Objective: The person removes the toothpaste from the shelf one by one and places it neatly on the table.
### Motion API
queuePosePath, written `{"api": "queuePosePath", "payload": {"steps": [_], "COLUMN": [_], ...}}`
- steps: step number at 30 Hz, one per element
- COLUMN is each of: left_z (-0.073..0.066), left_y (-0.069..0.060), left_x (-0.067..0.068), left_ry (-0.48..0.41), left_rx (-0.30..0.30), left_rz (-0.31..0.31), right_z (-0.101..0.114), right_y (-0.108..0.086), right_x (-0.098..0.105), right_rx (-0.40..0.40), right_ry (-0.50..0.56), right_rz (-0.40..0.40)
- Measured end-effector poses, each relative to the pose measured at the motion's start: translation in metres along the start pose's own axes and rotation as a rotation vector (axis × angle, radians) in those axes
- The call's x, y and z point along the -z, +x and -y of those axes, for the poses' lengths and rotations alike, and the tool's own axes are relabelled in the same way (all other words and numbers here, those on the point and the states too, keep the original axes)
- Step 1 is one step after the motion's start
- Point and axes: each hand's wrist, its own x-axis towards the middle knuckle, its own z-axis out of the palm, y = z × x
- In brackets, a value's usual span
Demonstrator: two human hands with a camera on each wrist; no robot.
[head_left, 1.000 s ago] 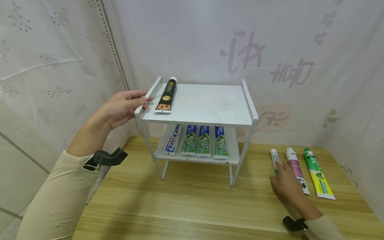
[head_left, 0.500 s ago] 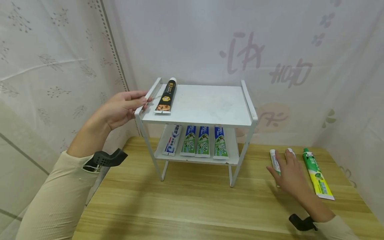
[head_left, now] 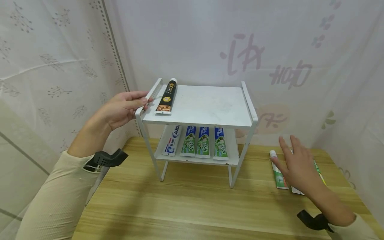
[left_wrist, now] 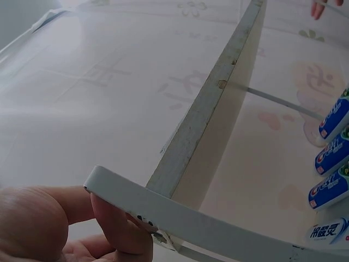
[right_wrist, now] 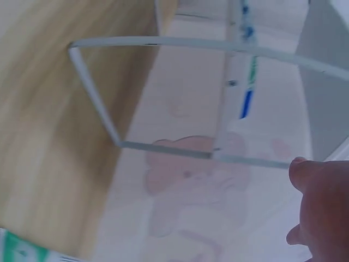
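Observation:
The left hand grips the left side rail of a white two-tier rack, thumb above and fingers round the edge; the left wrist view shows the fingers curled at the rail. A black toothpaste tube lies on the top shelf near that rail. The right hand hovers with spread fingers over the tubes at the right, holding nothing. A slim green and white tube lies left of it; the hand partly hides a white-ended tube and a green and yellow tube.
On the lower shelf lie a white and blue tube and several blue and green tubes. The rack stands on a wooden table, with a patterned cloth behind it and another cloth surface at the left.
The right hand has lifted off the slim tube and moved right and up, fingers spreading. The tubes lie where they were. The left hand has stayed on the rack.

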Motion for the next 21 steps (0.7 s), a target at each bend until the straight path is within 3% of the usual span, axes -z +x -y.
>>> {"api": "queuePosePath", "payload": {"steps": [7, 14, 21], "left_z": [-0.001, 0.0, -0.001], "left_y": [0.0, -0.001, -0.001], "left_x": [0.0, 0.0, -0.001], "left_ry": [0.002, -0.013, -0.018], "left_rx": [0.001, 0.006, 0.007], "left_rz": [0.0, -0.005, -0.003], "right_z": [0.015, 0.038, 0.06], "right_y": [0.016, 0.03, 0.042], "right_x": [0.032, 0.066, 0.092], "right_rx": [0.091, 0.097, 0.145], "right_ry": [-0.007, -0.029, 0.006], "right_rz": [-0.093, -0.061, -0.112]}}
